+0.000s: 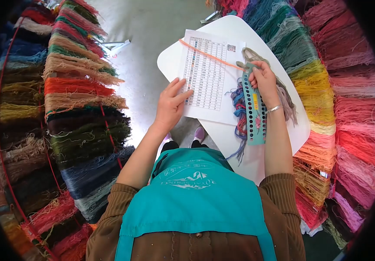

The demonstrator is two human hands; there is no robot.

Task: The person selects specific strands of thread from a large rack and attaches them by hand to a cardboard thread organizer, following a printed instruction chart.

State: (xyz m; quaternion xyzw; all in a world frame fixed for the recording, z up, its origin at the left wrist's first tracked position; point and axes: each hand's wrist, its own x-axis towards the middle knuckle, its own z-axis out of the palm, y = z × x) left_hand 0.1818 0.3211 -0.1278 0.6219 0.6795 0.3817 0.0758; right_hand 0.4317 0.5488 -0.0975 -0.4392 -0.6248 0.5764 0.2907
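Observation:
My left hand lies at the left edge of a printed chart sheet, its fingers stretched out and the index finger on the rows. My right hand is closed at the upper end of a teal thread card with holes down its sides. An orange thread crosses the chart and meets the card beside my right fingertips; the exact pinch is partly hidden. Blue and red threads hang along the card's left side. Grey-beige threads trail from its top and right side.
Sheet and card rest on a white tabletop with rounded corners. Racks of coloured yarn skeins stand close on the left and on the right. Grey floor shows between the left rack and the table.

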